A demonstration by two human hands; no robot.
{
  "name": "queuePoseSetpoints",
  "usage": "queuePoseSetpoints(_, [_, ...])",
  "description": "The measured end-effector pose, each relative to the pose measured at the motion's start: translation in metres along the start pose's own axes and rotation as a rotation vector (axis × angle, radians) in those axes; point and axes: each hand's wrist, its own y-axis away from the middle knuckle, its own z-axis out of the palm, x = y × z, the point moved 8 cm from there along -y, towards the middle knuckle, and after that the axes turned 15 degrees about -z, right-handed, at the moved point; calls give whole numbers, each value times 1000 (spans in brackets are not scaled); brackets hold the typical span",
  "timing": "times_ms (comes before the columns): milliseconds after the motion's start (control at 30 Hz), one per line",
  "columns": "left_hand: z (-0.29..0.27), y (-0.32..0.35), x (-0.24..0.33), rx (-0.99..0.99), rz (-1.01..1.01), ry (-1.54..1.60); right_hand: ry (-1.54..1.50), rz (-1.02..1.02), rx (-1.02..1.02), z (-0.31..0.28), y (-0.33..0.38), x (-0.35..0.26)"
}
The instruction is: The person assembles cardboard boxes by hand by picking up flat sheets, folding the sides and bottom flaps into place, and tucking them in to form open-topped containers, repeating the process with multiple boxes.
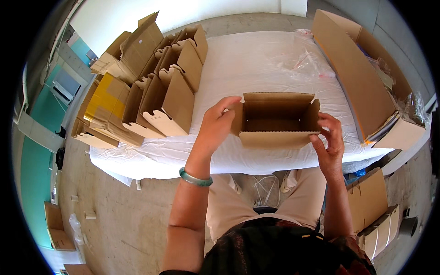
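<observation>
In front of me, near the table's front edge, is an open-topped brown cardboard box [277, 140], its dark inside facing up. My left hand [214, 124] is at its left end, fingers bent against the end panel, with a green bangle [195, 178] on that wrist. On the other side my right hand [331, 143] grips the right end wall, thumb near the front corner and fingers at the outer edge. Part of the left fingers' contact with the panel is hidden. White sheeting [243, 59] covers the table under the box.
At the left of the table stand several open cardboard boxes [181, 94], one with yellow tape [106, 97]. A long carton [350, 75] holding papers and plastic runs along the right edge. Clear plastic bags [307, 64] lie beside it. More cardboard [369, 201] stands on the floor at right.
</observation>
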Motion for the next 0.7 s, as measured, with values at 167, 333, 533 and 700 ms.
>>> queuePoseSetpoints(167, [0,8,-7,68,93,90,151,-55,-77,-4,-4,-7])
queuePoseSetpoints(333, [2,17,-11,102,58,63,263,-148,-248,4,-21,-22])
queuePoseSetpoints(533, [6,18,-18,87,49,190,263,-50,-225,-4,-19,-4])
queuePoseSetpoints(700, [6,20,-19,104,94,243,249,189,-186,-13,0,37])
